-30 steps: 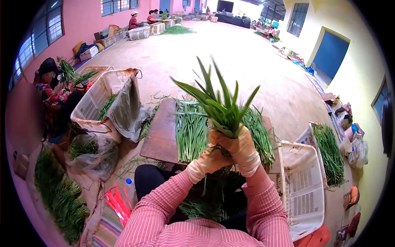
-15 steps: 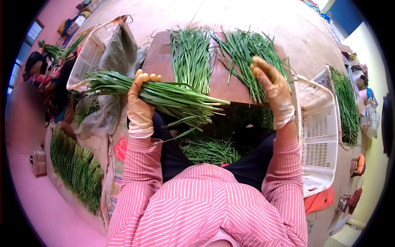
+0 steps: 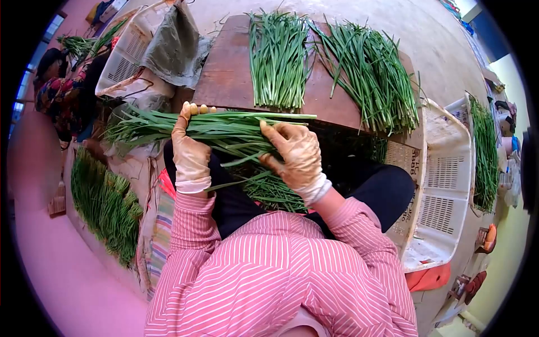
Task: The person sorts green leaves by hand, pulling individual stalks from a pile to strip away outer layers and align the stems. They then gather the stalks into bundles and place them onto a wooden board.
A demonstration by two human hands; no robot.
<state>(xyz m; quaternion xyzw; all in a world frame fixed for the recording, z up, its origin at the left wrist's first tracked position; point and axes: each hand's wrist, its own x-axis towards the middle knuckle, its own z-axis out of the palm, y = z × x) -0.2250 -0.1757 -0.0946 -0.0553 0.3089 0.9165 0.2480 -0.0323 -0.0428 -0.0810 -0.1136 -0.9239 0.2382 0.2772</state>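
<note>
My gloved left hand [image 3: 190,143] is closed around a bunch of garlic chives [image 3: 227,124], with the leafy tips out to the left and the stem ends to the right. At the stem end, my gloved right hand [image 3: 295,154] has thumb and fingers curled about the lower stems; its palm side is hidden. Beyond the hands, a brown board [image 3: 222,64] carries one neat pile of garlic chives [image 3: 279,62] and a looser pile [image 3: 376,76] to its right. More loose greens [image 3: 272,188] lie below, between the knees.
White plastic crates [image 3: 443,185] stand on the right, with greens [image 3: 484,151] beyond. At left are a crate draped with grey cloth [image 3: 174,53] and a row of upright bunches [image 3: 106,205]. Another person [image 3: 67,104] sits at far left holding greens.
My right hand has come from beside the right-hand pile to the stem end of the held bunch. The left hand keeps its hold. The view has shifted slightly.
</note>
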